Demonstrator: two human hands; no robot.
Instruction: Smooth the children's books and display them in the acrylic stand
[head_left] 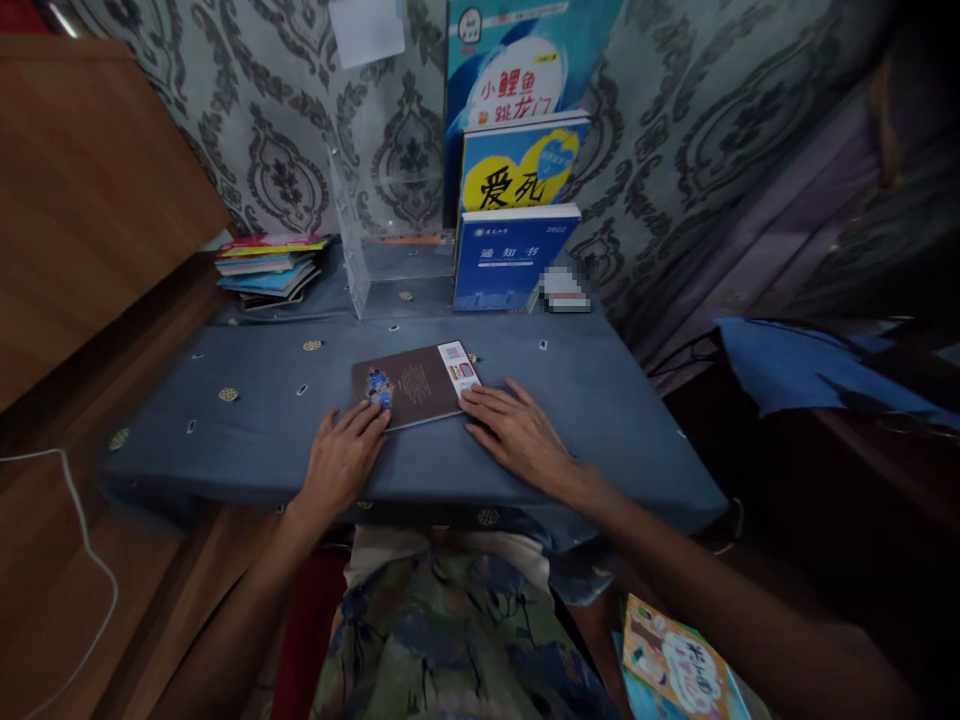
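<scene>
A thin brown book [412, 385] lies closed on the cloth-covered table, with small print, a blue illustration and a white strip with a barcode on its upward face. My left hand [346, 450] rests its outstretched fingertips on the book's lower left corner. On the opposite side, my right hand [521, 430] lies with fingers extended over the lower right corner, by the white strip. Neither hand is wrapped round the book. Behind it stands a clear acrylic rack [352, 240]; its right side holds a blue book [514, 260], a yellow-and-blue book [480, 180] and a tall teal book [495, 40].
Several stacked books [270, 270] lie at the table's back left. A blurred white item [566, 290] sits right of the rack. More books [671, 660] are low at the right, below the tabletop. A wooden cabinet [90, 200] and a white cable [90, 545] are at the left.
</scene>
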